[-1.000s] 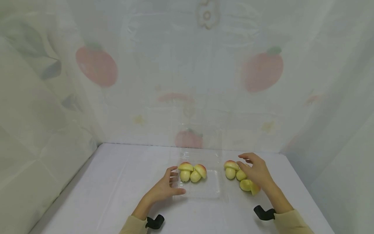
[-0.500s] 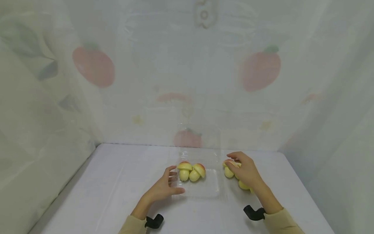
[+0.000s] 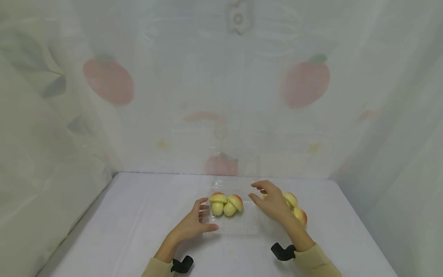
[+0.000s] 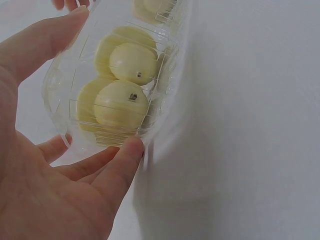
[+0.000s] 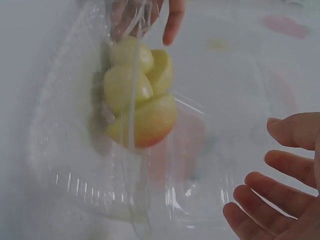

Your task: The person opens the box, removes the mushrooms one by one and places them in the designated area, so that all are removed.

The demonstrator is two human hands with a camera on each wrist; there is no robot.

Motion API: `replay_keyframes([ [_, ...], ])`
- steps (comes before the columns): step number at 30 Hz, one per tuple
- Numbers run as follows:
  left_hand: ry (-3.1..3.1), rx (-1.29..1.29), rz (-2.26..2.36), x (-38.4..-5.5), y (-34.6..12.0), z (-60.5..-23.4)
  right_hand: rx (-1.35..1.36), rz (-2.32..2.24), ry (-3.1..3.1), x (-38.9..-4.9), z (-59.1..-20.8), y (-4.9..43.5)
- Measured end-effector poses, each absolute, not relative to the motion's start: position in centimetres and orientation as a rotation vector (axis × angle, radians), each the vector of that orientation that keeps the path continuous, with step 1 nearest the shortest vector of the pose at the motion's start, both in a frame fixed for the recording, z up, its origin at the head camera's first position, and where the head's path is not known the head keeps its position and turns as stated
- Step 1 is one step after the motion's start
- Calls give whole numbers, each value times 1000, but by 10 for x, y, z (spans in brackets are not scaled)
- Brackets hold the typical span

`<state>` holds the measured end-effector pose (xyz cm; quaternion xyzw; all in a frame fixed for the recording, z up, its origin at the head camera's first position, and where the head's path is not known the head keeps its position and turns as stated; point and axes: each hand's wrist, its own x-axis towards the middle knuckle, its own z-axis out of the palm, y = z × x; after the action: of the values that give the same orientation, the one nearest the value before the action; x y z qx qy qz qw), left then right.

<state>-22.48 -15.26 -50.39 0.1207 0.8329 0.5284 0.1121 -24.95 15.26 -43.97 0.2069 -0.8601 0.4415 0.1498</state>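
Note:
Two toy mushrooms with yellow stems and yellow-red caps, one on the left (image 3: 217,204) and one leaning beside it (image 3: 233,204), lie in the left half of a clear plastic clamshell box (image 3: 246,227). My left hand (image 3: 190,224) holds the box at its left end, thumb (image 4: 60,37) at one side and fingertips (image 4: 131,147) at the other. Over the right edge of the box is my right hand (image 3: 273,204), fingers spread and slightly bent, holding nothing. In the right wrist view its fingers (image 5: 280,192) are apart from the mushrooms.
More toy mushrooms (image 3: 290,199) lie on the white table (image 3: 155,200) right of the box, partly hidden behind my right hand. The box's clear lid (image 3: 250,182) stands raised at the back. A fruit-printed curtain (image 3: 173,77) hangs behind the table.
My right hand has moved left, from above the loose mushrooms to the right edge of the box. The left hand and the two mushrooms in the box keep their places.

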Motion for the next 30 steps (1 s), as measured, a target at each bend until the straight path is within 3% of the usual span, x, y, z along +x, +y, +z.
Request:
replay_keyframes([
  [30, 2439, 338, 1551, -226, -154, -503, 485, 1265, -2766, -264, -483, 103],
])
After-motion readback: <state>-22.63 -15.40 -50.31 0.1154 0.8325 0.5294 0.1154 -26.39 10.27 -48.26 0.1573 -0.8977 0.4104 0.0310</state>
